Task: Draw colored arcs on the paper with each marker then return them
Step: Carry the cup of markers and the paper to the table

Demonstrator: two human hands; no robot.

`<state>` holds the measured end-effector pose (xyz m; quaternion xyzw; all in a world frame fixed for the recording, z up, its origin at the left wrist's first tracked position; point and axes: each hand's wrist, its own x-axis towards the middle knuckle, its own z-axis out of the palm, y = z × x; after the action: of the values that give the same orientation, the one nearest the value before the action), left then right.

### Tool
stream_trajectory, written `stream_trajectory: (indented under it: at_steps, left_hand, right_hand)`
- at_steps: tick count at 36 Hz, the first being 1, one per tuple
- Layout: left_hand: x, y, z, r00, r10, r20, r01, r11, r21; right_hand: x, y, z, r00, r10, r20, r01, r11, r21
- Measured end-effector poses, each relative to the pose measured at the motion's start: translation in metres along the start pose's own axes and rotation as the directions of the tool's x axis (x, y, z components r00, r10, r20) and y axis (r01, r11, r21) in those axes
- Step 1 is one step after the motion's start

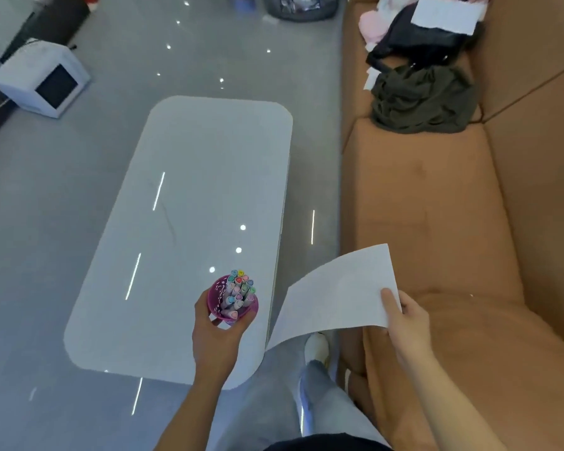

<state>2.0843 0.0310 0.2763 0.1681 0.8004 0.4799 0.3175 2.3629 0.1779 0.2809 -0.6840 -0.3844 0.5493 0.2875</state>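
Our left hand (215,333) grips the marker cup (216,299) at the worktop's (189,190) near right corner. Our right hand (404,317) pinches the paper (336,297) between its fingers (388,301), airborne beside it. A tilt could spill the markers (238,288), and the limp sheet may crease.

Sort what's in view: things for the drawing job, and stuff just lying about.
Job: paper, markers, purple cup, table.
Lying about: dark clothes and black bag on the sofa; white box on the floor.
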Motion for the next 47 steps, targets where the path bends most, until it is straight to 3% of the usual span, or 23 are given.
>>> stream_trajectory:
  at_steps: [11,29,39,47]
  left_hand:
    - [0.022,0.028,0.017,0.982,-0.064,-0.178,0.06,0.998,-0.027]
    - [0.111,0.026,-0.003,0.896,-0.212,-0.39,0.167,0.975,-0.145]
    - [0.128,0.029,0.005,0.798,-0.331,-0.504,0.251,0.942,-0.222]
    - [0.145,0.038,0.042,0.638,-0.439,-0.633,0.29,0.898,-0.33]
  right_hand:
    - [0.066,-0.047,0.038,0.989,0.002,0.151,0.017,0.992,-0.127]
    - [0.142,-0.133,0.181,0.927,-0.078,0.368,0.196,0.935,-0.296]
    - [0.181,-0.151,0.253,0.847,-0.012,0.532,0.263,0.878,-0.399]
    - [0.231,-0.173,0.308,0.691,0.059,0.72,0.433,0.764,-0.479]
